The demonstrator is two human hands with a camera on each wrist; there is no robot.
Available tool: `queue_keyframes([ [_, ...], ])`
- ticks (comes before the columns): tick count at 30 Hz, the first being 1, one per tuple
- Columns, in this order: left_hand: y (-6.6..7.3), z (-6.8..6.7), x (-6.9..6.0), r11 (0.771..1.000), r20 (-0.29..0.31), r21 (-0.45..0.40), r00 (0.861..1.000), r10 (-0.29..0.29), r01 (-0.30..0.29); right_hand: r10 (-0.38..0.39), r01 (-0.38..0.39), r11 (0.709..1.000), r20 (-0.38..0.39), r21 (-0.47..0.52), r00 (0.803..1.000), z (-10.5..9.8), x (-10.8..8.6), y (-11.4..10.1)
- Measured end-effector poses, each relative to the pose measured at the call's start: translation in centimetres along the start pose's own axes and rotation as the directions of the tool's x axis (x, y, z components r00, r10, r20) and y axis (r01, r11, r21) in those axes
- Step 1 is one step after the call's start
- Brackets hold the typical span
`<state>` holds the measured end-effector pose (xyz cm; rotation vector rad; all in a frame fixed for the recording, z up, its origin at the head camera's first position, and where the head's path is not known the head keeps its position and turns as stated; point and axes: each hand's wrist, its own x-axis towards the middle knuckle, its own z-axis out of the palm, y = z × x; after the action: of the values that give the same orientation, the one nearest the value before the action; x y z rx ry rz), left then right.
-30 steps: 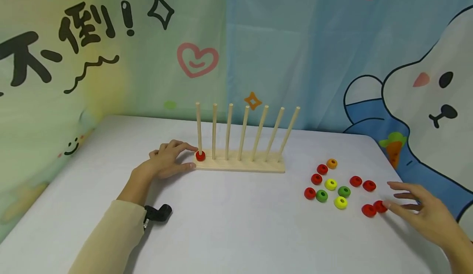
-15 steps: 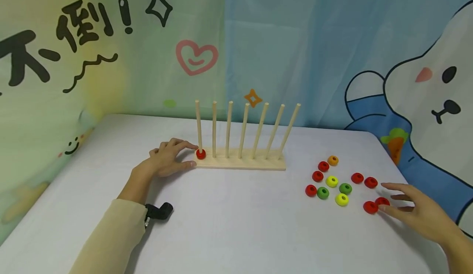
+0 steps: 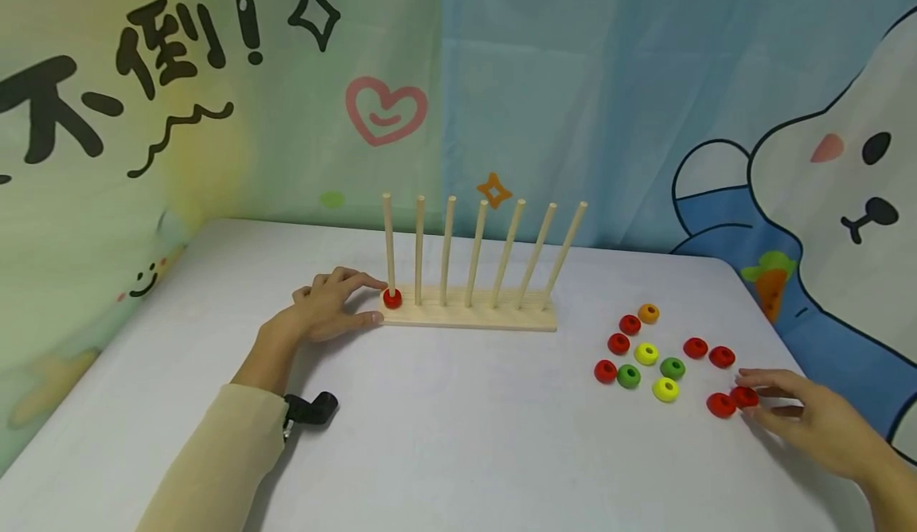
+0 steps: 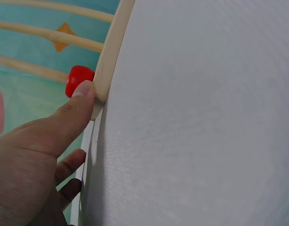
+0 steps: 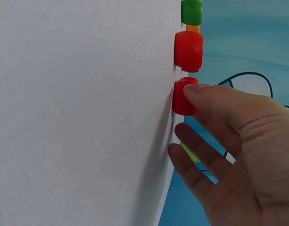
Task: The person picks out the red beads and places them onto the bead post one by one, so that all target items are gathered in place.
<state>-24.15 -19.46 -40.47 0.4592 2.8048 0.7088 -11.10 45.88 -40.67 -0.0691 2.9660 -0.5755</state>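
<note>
Tabletop (image 3: 466, 436); red bead (image 3: 746, 397) pinched in right hand (image 3: 813, 419)

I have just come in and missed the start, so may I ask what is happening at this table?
A person's left hand grips the left end of a wooden peg stand, while the right hand has thumb and index finger about a red bead, which is on the table. One bead sits at the bottom of the leftmost peg; the other six pegs are bare. More loose beads, red, yellow, green and one orange, lie on the right side.
</note>
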Motion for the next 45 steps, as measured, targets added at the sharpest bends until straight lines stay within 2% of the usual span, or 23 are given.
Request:
queue_keyframes([
  [7, -0.1, 0.0, 0.0, 1.000, 0.004, 0.007, 1.000, -0.006, 0.006, 0.013, -0.013, 1.000, 0.014, 0.005, 1.000, 0.2, 0.3, 0.2],
  [15, -0.2, 0.0, 0.0, 1.000, 0.012, 0.018, 1.000, -0.006, 0.006, 0.032, -0.032, 0.999, -0.041, -0.006, 0.999, 0.0, 0.3, -0.2],
  [20, -0.3, 0.1, 0.1, 1.000, 0.009, 0.015, 1.000, -0.006, 0.006, 0.012, -0.013, 1.000, -0.102, -0.011, 0.995, -0.2, 0.2, -0.7],
  [25, -0.4, 0.2, 0.1, 1.000, 0.006, 0.017, 1.000, -0.003, 0.003, -0.017, 0.015, 1.000, -0.196, -0.012, 0.981, -0.1, 0.2, -1.2],
  [31, -0.3, 0.2, 0.1, 1.000, 0.008, 0.025, 1.000, -0.007, 0.006, -0.029, 0.025, 1.000, -0.249, -0.016, 0.968, -0.1, 0.3, -1.7],
  [38, -0.3, 0.2, 0.2, 1.000, 0.008, 0.025, 1.000, -0.008, 0.008, -0.081, 0.084, 0.996, -0.302, -0.005, 0.950, -0.2, 0.5, -2.6],
  [45, -0.2, 0.2, 0.1, 1.000, 0.002, 0.025, 1.000, -0.005, 0.005, -0.100, 0.117, 0.993, -0.365, 0.026, 0.926, -0.2, 0.6, -3.7],
])
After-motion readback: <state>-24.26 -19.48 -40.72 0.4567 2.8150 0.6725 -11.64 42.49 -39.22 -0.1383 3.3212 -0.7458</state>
